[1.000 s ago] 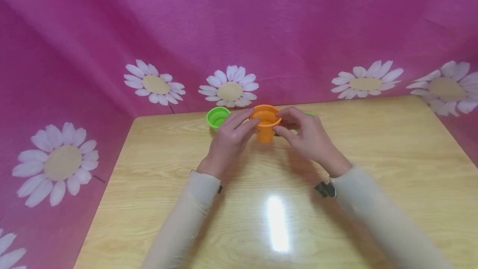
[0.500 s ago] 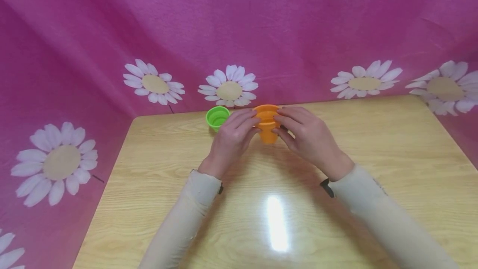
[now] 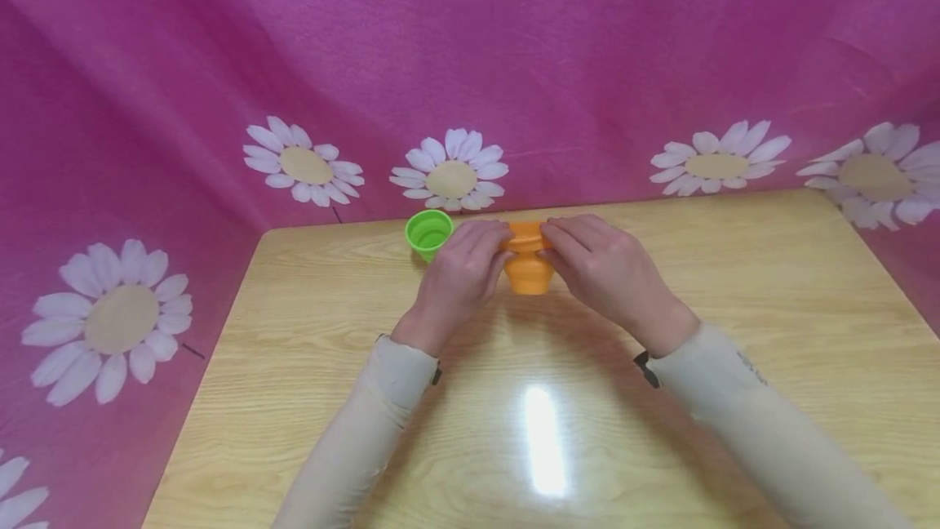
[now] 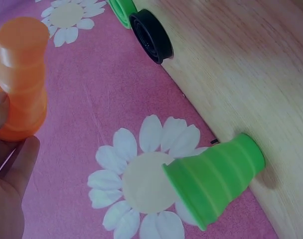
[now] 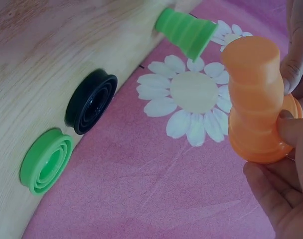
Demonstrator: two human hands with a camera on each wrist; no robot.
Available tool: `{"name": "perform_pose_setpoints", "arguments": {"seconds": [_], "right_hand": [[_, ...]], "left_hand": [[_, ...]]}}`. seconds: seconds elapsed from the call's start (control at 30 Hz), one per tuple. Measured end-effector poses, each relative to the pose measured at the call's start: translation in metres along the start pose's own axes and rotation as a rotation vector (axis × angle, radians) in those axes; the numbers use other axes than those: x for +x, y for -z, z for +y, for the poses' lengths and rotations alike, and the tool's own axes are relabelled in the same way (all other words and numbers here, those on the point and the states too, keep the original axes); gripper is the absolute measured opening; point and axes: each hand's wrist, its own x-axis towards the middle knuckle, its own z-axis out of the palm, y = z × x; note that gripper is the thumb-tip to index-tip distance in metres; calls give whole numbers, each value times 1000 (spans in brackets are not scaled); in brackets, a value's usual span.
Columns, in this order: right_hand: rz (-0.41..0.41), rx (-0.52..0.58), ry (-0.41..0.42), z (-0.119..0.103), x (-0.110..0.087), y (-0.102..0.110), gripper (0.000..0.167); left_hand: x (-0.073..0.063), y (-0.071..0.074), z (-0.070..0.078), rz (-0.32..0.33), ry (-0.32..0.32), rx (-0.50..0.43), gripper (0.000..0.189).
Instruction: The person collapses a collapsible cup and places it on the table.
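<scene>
Between my two hands is an orange collapsible cup (image 3: 529, 272), pulled out to a ribbed, stepped shape and raised off the table. My left hand (image 3: 461, 268) pinches its rim from the left, thumb below and fingers above. On the opposite side my right hand (image 3: 613, 276) pinches the same rim. In the right wrist view the cup's base (image 5: 252, 52) and folded wall show clearly. A green collapsible cup (image 3: 429, 233), extended, stands upright on the table just left of my left hand. My right hand hides the table behind it in the head view.
A black cup folded flat (image 5: 91, 102) and a green one folded flat (image 5: 47, 162) lie near the table's far edge. The wooden table (image 3: 294, 398) meets a pink cloth with daisies (image 3: 558, 64) at the back.
The orange cup has tilted, so its inside no longer shows to the head camera, and its base has come slightly nearer. My right hand's fingers have closed further round the rim.
</scene>
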Motion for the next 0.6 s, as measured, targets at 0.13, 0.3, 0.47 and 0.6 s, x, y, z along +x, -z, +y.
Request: {"name": "perform_pose_setpoints", "arguments": {"seconds": [0.13, 0.3, 0.47, 0.6], "right_hand": [[8, -9, 5, 0, -1, 0, 39], [-2, -20, 8, 1, -3, 0, 36], [11, -33, 9, 2, -7, -3, 37], [-6, -39, -8, 1, -9, -5, 41]], "left_hand": [[0, -1, 0, 0, 6, -3, 21], [0, -2, 2, -8, 1, 3, 28], [0, -4, 5, 34, -9, -6, 31], [2, -9, 8, 93, 8, -65, 27]]}}
